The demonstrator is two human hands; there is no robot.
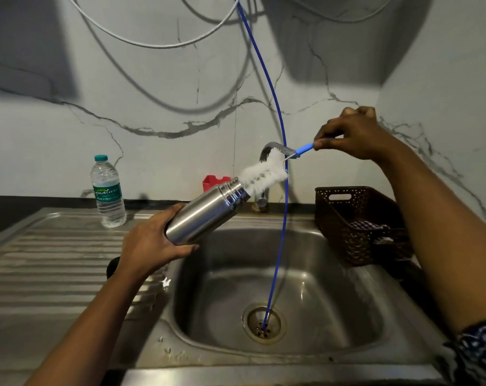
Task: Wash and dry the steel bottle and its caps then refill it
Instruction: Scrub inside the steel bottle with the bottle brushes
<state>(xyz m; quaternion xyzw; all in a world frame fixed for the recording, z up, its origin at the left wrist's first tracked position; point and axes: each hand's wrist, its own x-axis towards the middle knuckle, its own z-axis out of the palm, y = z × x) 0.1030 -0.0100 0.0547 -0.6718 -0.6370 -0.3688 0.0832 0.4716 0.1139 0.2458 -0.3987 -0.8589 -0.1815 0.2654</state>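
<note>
The left hand (152, 240) is gripping the steel bottle (205, 215) round its lower end, with the fingers curling over the far side and the thumb lying along the near underside. The bottle is tilting, its base sitting in the palm and its open, threaded mouth pointing up and away toward the right hand (353, 135).

The right hand is pinching the far end of the blue handle of a bottle brush (264, 174) between thumb and fingertips, the other fingers folding in behind. The brush is slanting down from that hand toward the left one. The lower tip of its white bristles is meeting the bottle's mouth, and most of the bristles are showing outside it. How far the tip is reaching in is not clear.

Below and between the two hands the sink (333, 288) is lying open, and a thin blue tube (280, 218) is hanging down into its drain (264, 323). The tap (264, 151) is standing just behind the bristles.

Beyond the left hand a plastic water bottle (108, 193) is standing upright on the draining board (55, 260). Under the right forearm a brown basket (347, 218) is sitting beside the basin. A red cup (211, 182) is peeking out just behind the steel bottle's neck.
</note>
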